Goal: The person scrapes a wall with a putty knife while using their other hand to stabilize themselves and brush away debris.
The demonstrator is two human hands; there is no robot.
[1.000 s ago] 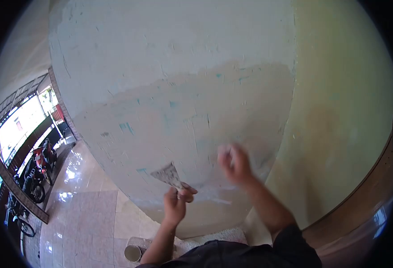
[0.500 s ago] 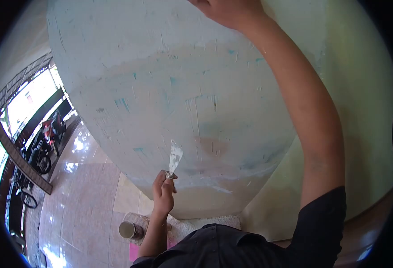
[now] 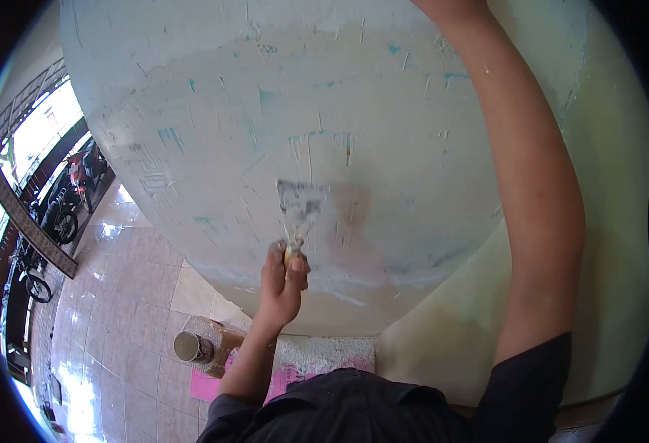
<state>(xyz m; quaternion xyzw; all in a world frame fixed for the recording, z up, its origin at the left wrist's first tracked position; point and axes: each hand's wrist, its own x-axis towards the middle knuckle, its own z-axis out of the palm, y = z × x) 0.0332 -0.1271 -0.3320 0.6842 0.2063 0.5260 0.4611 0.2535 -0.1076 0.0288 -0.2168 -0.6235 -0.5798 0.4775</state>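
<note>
Head view: left hand (image 3: 284, 284) is gripping scraper (image 3: 298, 223) by its handle, blade pointing up ahead of that hand, long axis near upright, wall (image 3: 228, 173) lying beyond. Right hand (image 3: 454, 9) is showing partly, farther up and right; cannot tell its grip.

Gap between forearms (image 3: 520, 133) — wall (image 3: 383, 148) beyond

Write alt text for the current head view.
A person's left hand grips a smeared scraper, blade up, in front of a patchy wall; the right arm extends to the picture's top edge. A cylindrical container and motorcycles are at left.
</note>
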